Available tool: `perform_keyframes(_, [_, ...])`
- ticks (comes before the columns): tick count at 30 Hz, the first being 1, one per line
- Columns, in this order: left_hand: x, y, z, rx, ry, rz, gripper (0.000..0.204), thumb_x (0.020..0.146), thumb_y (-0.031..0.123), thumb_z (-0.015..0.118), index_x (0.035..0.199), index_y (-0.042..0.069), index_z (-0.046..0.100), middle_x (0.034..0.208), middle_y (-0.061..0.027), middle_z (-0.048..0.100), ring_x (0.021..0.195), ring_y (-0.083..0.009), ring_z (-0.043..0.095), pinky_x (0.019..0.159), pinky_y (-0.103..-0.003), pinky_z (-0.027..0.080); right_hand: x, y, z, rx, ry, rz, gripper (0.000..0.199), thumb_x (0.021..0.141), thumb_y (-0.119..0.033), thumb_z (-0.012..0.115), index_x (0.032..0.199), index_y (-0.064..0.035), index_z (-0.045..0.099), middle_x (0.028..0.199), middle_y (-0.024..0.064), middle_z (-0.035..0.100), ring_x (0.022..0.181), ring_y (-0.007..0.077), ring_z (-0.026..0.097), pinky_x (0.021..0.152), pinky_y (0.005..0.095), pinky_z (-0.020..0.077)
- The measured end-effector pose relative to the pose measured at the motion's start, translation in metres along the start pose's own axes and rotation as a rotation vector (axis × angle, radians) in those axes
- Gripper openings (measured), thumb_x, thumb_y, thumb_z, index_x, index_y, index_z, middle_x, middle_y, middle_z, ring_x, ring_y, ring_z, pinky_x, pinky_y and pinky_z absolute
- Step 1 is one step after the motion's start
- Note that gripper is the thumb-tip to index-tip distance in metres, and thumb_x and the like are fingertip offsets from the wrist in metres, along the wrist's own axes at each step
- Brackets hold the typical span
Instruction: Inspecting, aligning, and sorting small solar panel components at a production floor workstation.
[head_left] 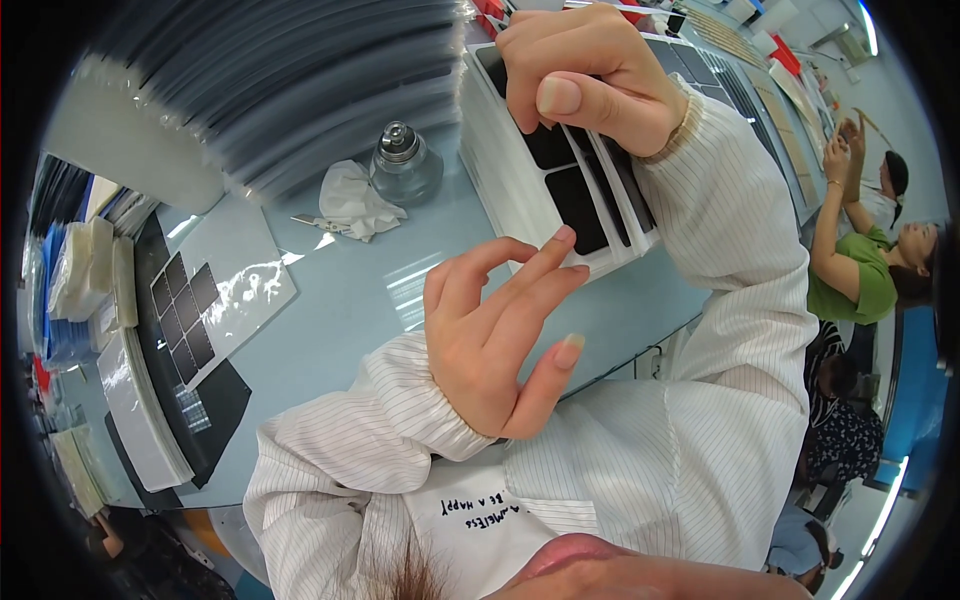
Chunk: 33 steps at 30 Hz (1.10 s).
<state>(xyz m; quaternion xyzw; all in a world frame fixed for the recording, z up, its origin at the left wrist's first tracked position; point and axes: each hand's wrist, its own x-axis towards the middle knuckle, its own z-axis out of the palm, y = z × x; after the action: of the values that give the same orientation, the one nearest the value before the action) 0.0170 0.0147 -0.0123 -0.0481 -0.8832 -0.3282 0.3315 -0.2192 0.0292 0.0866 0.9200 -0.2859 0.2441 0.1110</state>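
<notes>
A thick stack of white-edged sheets with black rounded panels (577, 210) lies on the table in front of me. My left hand (500, 335) is open at its near left corner, fingers spread and fingertips close to the top sheet; I cannot tell whether they touch it. Over the far part of the stack is my right hand (595, 85), its fingers curled down and its thumb pressed toward them. Whatever those fingers hold, if anything, is hidden. Narrow dark and white strips (610, 190) show beside the panels, below the right wrist.
Left of the stack stand a clear glass bottle with a metal top (405, 165) and a crumpled white tissue (358, 202). Dark layered sheets (330, 80) fill the far left. A clear sheet with black rectangles (240, 275) lies near a white pile (145, 410). People work at right.
</notes>
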Motion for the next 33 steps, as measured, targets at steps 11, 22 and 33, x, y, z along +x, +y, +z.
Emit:
perform_keyframes(11, [0.005,0.001,0.002,-0.155,-0.018,0.008,0.04,0.08,0.023,0.053,0.113,0.003,0.061,0.132,-0.0169,0.056,0.096,-0.0256,0.055,0.078,-0.033,0.037,0.008,-0.022,-0.002,0.546,0.183,0.651,0.04,0.088,-0.03,0.061,0.066,0.0026,0.06,0.058,0.0119,0.053,0.055,0.0252,0.051,0.055,0.0343,0.0375])
perform_keyframes(22, [0.0,-0.009,0.002,-0.03,0.036,0.061,0.04,0.078,0.022,0.054,0.113,0.002,0.061,0.129,-0.0154,0.058,0.098,-0.0273,0.055,0.081,-0.035,0.038,-0.007,0.011,0.003,0.087,0.007,-0.067,0.041,0.091,-0.029,0.055,0.064,0.0015,0.058,0.058,0.0114,0.051,0.055,0.0268,0.049,0.059,0.035,0.0374])
perform_keyframes(33, [-0.004,-0.001,0.004,-0.037,0.028,0.013,0.035,0.086,0.022,0.049,0.111,0.002,0.061,0.126,-0.0165,0.061,0.096,-0.029,0.056,0.08,-0.038,0.037,-0.003,0.0,0.003,0.088,0.028,0.037,0.04,0.091,-0.029,0.056,0.067,0.0027,0.06,0.059,0.0123,0.053,0.057,0.0268,0.051,0.059,0.0347,0.0382])
